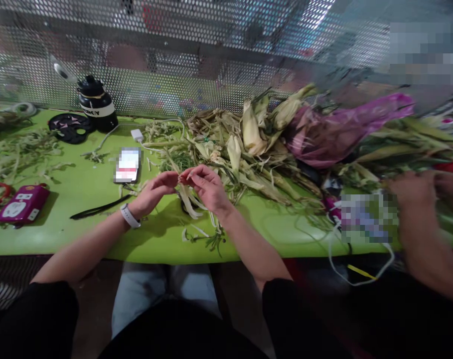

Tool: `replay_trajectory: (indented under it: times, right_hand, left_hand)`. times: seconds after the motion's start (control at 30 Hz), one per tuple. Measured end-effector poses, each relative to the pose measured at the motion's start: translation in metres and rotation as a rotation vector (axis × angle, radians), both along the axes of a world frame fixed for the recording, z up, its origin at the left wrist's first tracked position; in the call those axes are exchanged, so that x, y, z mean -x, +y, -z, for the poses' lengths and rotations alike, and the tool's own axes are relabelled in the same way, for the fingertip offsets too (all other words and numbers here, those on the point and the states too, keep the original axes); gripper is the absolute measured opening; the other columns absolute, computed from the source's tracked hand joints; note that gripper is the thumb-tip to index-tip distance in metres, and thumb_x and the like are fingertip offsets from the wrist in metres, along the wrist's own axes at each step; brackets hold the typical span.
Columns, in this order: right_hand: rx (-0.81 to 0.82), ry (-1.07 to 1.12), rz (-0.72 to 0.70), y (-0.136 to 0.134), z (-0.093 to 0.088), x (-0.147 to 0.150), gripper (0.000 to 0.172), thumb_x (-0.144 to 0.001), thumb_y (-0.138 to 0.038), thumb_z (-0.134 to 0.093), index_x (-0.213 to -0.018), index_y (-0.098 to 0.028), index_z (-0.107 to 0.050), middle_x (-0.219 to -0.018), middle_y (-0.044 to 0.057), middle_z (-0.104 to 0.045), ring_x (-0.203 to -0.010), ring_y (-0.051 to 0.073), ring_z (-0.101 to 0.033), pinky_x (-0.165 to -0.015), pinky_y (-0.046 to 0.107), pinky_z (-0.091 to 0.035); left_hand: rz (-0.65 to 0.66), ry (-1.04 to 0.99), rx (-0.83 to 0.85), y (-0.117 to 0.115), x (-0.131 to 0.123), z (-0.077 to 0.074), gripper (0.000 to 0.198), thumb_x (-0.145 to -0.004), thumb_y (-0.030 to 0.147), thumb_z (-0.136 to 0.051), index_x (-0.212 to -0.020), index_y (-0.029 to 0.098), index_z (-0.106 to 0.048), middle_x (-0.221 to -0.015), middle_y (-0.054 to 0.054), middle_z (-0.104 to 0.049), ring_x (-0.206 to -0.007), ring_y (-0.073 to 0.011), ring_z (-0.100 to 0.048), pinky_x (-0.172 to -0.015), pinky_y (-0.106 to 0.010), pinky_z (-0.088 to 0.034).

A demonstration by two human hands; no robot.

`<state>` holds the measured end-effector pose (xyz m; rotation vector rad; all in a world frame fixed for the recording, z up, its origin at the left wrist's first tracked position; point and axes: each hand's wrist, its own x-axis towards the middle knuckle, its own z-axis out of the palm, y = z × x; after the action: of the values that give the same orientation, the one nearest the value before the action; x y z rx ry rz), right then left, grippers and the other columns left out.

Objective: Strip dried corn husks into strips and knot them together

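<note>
In the head view my left hand [156, 189], with a white watch band on its wrist, and my right hand [209, 190] meet above the green table. Both hands are closed, fingertips pinched together at the upper end of several pale corn husk strips [189, 202]. The strips hang down between the hands toward the tabletop. The fingers partly hide where the strips are gripped. Below lie loose husk scraps [211, 240]. Just behind my right hand spreads a large heap of dry corn husks [253, 134].
Left of my hands are a phone [128, 164], a black strap [99, 207], a purple box [22, 204] and a black bottle [97, 104]. A pink plastic bag [331, 132] lies on the husks. At right, another person's hands [413, 194] are over the table. Perforated metal [196, 65] stands behind.
</note>
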<state>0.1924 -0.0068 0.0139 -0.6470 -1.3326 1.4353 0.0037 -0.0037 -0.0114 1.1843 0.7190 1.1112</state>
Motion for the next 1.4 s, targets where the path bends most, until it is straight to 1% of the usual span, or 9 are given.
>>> replay_trajectory:
  times: [0.17,0.27,0.33,0.5,0.6,0.73,1.07,1.27,1.4]
  right_hand:
    - [-0.041,0.031,-0.002,0.001,-0.011,0.007,0.031,-0.081,-0.051,-0.064,-0.084,-0.022,-0.053,-0.102,0.005,-0.068,-0.091,0.017,-0.066,-0.090,0.036,-0.053]
    - [-0.092,-0.022,0.162,0.010,-0.020,-0.010,0.033,-0.082,-0.053,-0.062,-0.091,-0.022,-0.053,-0.103,0.005,-0.066,-0.082,0.014,-0.065,-0.079,0.033,-0.054]
    - [-0.124,-0.252,0.236,0.013,-0.020,-0.025,0.033,-0.084,-0.054,-0.060,-0.091,-0.022,-0.055,-0.090,0.003,-0.065,-0.067,0.012,-0.058,-0.064,0.030,-0.051]
    - [-0.205,-1.283,-0.025,-0.003,-0.001,-0.034,0.030,-0.077,-0.047,-0.070,-0.079,-0.018,-0.063,-0.077,0.007,-0.063,-0.057,0.014,-0.052,-0.053,0.029,-0.040]
    - [-0.380,-1.561,0.028,-0.013,0.010,-0.021,0.025,-0.080,-0.041,-0.066,-0.083,-0.017,-0.062,-0.087,0.011,-0.066,-0.066,0.018,-0.057,-0.055,0.028,-0.036]
    - [-0.357,-1.727,-0.041,-0.010,0.008,-0.009,0.025,-0.080,-0.040,-0.060,-0.093,-0.018,-0.062,-0.088,0.009,-0.068,-0.071,0.020,-0.061,-0.055,0.026,-0.034]
    - [-0.178,-1.624,0.001,0.003,0.008,0.000,0.021,-0.069,-0.036,-0.071,-0.078,-0.019,-0.065,-0.076,0.007,-0.070,-0.074,0.023,-0.065,-0.055,0.026,-0.034]
    - [-0.008,-1.368,-0.019,0.009,0.006,-0.018,0.015,-0.068,-0.027,-0.073,-0.073,-0.017,-0.062,-0.067,0.003,-0.070,-0.057,0.016,-0.064,-0.052,0.024,-0.041]
    - [0.067,-1.137,0.006,0.007,0.009,-0.039,0.019,-0.079,-0.032,-0.062,-0.089,-0.017,-0.057,-0.085,0.005,-0.074,-0.051,0.010,-0.059,-0.052,0.024,-0.047]
  left_hand:
    - [-0.153,0.060,-0.052,-0.005,-0.002,-0.009,0.021,-0.080,0.028,-0.074,-0.096,0.016,-0.070,-0.092,-0.005,-0.071,-0.084,-0.0136,-0.066,-0.079,-0.027,-0.055]
    - [-0.189,-0.055,0.083,0.004,0.008,-0.015,0.018,-0.080,0.027,-0.073,-0.092,0.017,-0.067,-0.086,-0.003,-0.069,-0.074,-0.0119,-0.066,-0.067,-0.025,-0.056]
    - [-0.235,-0.062,0.171,0.010,0.014,-0.019,0.013,-0.082,0.024,-0.070,-0.092,0.016,-0.066,-0.084,-0.003,-0.069,-0.068,-0.0099,-0.063,-0.054,-0.019,-0.051]
    - [-0.237,-0.097,0.259,0.015,0.022,-0.022,0.016,-0.085,0.026,-0.065,-0.093,0.013,-0.067,-0.083,-0.004,-0.068,-0.061,-0.0065,-0.058,-0.043,-0.014,-0.040]
    - [-0.213,-0.115,0.241,0.013,0.021,-0.022,0.020,-0.083,0.027,-0.068,-0.095,0.011,-0.069,-0.081,-0.004,-0.065,-0.058,-0.0049,-0.054,-0.040,-0.013,-0.034]
    - [-0.205,-0.092,0.114,0.011,0.021,-0.025,0.026,-0.079,0.026,-0.069,-0.102,0.012,-0.069,-0.077,-0.002,-0.062,-0.056,-0.0053,-0.050,-0.041,-0.014,-0.031]
    - [-0.174,-0.090,0.015,0.014,0.021,-0.024,0.014,-0.086,0.026,-0.052,-0.091,0.021,-0.041,-0.071,0.000,-0.064,-0.051,-0.0110,-0.053,-0.043,-0.019,-0.031]
    - [-0.069,0.127,-0.082,0.014,0.031,-0.023,0.027,-0.093,0.042,-0.052,-0.100,0.016,-0.056,-0.086,-0.005,-0.066,-0.066,-0.0119,-0.060,-0.051,-0.020,-0.040]
    - [-0.072,0.189,-0.083,0.018,0.036,-0.023,0.028,-0.094,0.039,-0.051,-0.104,0.015,-0.061,-0.069,0.000,-0.057,-0.051,-0.0079,-0.046,-0.046,-0.020,-0.031]
